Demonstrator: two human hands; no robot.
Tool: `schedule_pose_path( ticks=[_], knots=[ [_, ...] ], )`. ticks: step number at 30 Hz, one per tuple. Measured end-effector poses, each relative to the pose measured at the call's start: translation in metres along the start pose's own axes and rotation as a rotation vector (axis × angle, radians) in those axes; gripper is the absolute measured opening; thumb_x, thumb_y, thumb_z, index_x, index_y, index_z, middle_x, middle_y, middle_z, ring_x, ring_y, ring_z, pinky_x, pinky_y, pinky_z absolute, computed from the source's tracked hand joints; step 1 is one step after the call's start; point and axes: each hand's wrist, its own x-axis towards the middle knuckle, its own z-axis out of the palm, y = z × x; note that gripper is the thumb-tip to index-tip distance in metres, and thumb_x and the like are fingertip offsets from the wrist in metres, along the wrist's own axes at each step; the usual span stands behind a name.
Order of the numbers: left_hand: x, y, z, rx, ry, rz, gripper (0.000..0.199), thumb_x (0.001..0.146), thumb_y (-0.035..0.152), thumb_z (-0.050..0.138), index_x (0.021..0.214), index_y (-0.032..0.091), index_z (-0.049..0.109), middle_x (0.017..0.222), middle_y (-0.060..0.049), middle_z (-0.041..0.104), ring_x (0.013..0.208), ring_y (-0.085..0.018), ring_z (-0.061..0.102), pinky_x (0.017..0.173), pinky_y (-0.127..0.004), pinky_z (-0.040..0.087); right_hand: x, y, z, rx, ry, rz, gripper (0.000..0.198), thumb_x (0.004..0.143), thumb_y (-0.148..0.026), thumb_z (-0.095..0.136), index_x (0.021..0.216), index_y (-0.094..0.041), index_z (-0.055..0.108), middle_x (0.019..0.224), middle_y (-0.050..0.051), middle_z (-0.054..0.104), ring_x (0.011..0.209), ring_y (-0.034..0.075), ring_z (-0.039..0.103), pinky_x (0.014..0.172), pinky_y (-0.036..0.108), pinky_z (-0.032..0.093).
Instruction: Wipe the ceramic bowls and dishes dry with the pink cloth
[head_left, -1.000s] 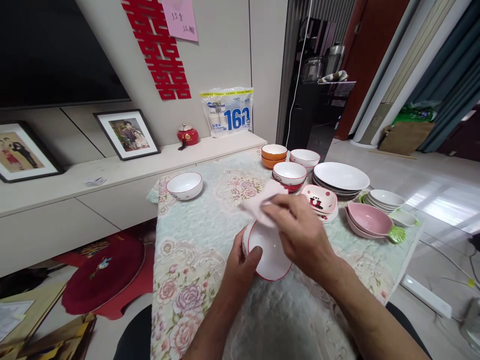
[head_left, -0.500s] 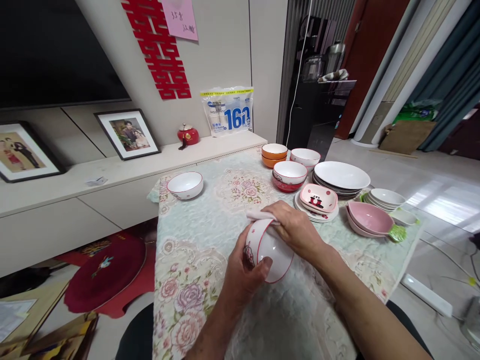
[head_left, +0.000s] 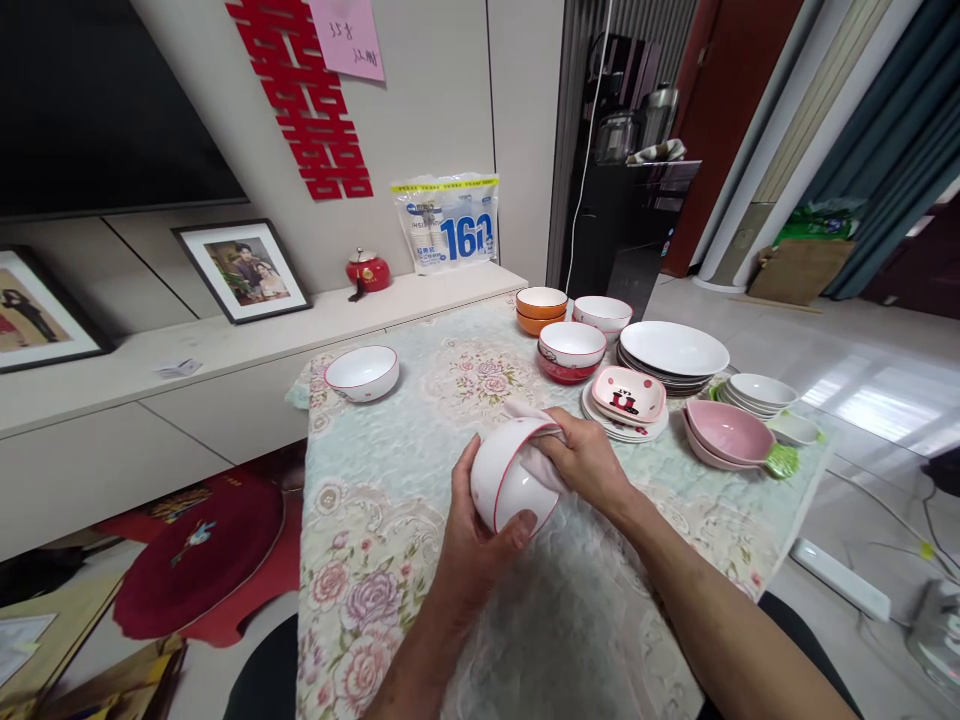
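Observation:
A white bowl [head_left: 491, 470] with a red rim is tilted on its side above the table, its opening turned to the right. My left hand [head_left: 480, 535] grips it from the left and below, thumb over the rim and fingers behind the outer wall. My right hand [head_left: 589, 455] is closed on a pale pink cloth [head_left: 541, 468], which is folded over the upper right rim and pressed against the inside. Part of the cloth sticks up beyond the rim. On the table's far left another white bowl [head_left: 363, 374] with a red rim stands upright.
The floral tablecloth [head_left: 375, 600] lies beneath. At the right stand orange bowls [head_left: 541, 310], stacked red-rimmed bowls [head_left: 572, 350], large white plates [head_left: 675, 350], a pink square dish [head_left: 628, 396], pink leaf-handled bowls [head_left: 729, 435] and small white bowls [head_left: 761, 390]. A ledge [head_left: 247, 335] runs behind.
The bowl has turned in my left hand, so its printed side no longer shows. My right hand has brought the cloth over the rim to the inside. The view has shifted slightly.

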Motion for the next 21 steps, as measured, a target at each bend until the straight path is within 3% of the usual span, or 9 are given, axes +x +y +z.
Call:
schedule_pose_path(
  ticks=[3,6,9,11,13,16,19,21],
  knots=[
    [0.0,0.003,-0.002,0.031,-0.032,-0.039,0.088,0.068,0.039,0.08,0.144,0.021,0.039,0.14,-0.014,0.055,0.122,-0.035,0.057,0.1,-0.045,0.048,-0.005,-0.015,-0.007,-0.194,0.037,-0.22,0.03,0.092,-0.015,0.048,0.115,-0.019,0.066,0.111,0.01,0.072,0.102,0.022,0.066,0.087,0.032,0.05],
    [-0.001,0.007,-0.003,0.082,-0.017,-0.064,0.083,0.069,0.036,0.078,0.141,0.02,0.041,0.131,-0.013,0.061,0.114,-0.033,0.061,0.097,-0.045,0.049,-0.01,-0.028,-0.009,-0.451,0.108,-0.525,0.033,0.096,-0.01,0.042,0.12,-0.014,0.063,0.113,0.014,0.072,0.105,0.021,0.067,0.09,0.032,0.052],
    [-0.001,0.008,-0.003,0.11,0.002,-0.037,0.077,0.069,0.033,0.077,0.136,0.02,0.044,0.123,-0.012,0.064,0.105,-0.032,0.064,0.09,-0.044,0.051,-0.01,-0.03,-0.008,-0.452,0.155,-0.633,0.034,0.095,-0.007,0.041,0.121,-0.013,0.062,0.114,0.014,0.072,0.107,0.02,0.067,0.091,0.031,0.052],
    [-0.001,0.008,-0.003,0.129,0.023,0.006,0.071,0.067,0.031,0.078,0.13,0.02,0.047,0.122,-0.012,0.064,0.104,-0.031,0.064,0.09,-0.043,0.051,-0.007,-0.026,-0.006,-0.327,0.135,-0.555,0.036,0.092,-0.007,0.043,0.121,-0.015,0.063,0.115,0.012,0.072,0.109,0.021,0.066,0.092,0.031,0.052],
    [-0.001,0.009,-0.002,0.132,0.053,0.044,0.07,0.065,0.03,0.078,0.128,0.02,0.048,0.124,-0.012,0.063,0.105,-0.03,0.062,0.091,-0.043,0.05,-0.003,-0.019,-0.002,-0.125,0.106,-0.356,0.037,0.087,-0.009,0.047,0.118,-0.017,0.065,0.115,0.01,0.072,0.108,0.022,0.066,0.092,0.033,0.051],
    [-0.001,0.01,-0.001,0.092,0.067,0.052,0.075,0.066,0.033,0.08,0.13,0.021,0.045,0.127,-0.012,0.06,0.107,-0.029,0.061,0.091,-0.042,0.05,0.0,-0.007,0.01,0.114,0.067,-0.056,0.029,0.082,-0.015,0.051,0.103,-0.019,0.07,0.098,0.005,0.075,0.089,0.02,0.069,0.08,0.03,0.052],
    [-0.002,0.01,-0.001,0.008,0.06,0.066,0.079,0.064,0.036,0.082,0.131,0.022,0.043,0.128,-0.012,0.06,0.11,-0.029,0.061,0.092,-0.041,0.05,-0.002,0.003,0.024,0.182,0.002,0.042,0.02,0.085,-0.023,0.052,0.084,-0.017,0.071,0.077,0.002,0.073,0.069,0.018,0.067,0.062,0.025,0.051],
    [-0.001,0.009,-0.001,-0.046,0.053,0.081,0.08,0.063,0.038,0.083,0.131,0.023,0.043,0.129,-0.012,0.06,0.113,-0.03,0.06,0.093,-0.04,0.049,-0.005,0.007,0.03,0.202,-0.048,0.065,0.022,0.085,-0.026,0.053,0.079,-0.017,0.072,0.072,0.002,0.072,0.068,0.018,0.067,0.057,0.024,0.051]
  ],
)
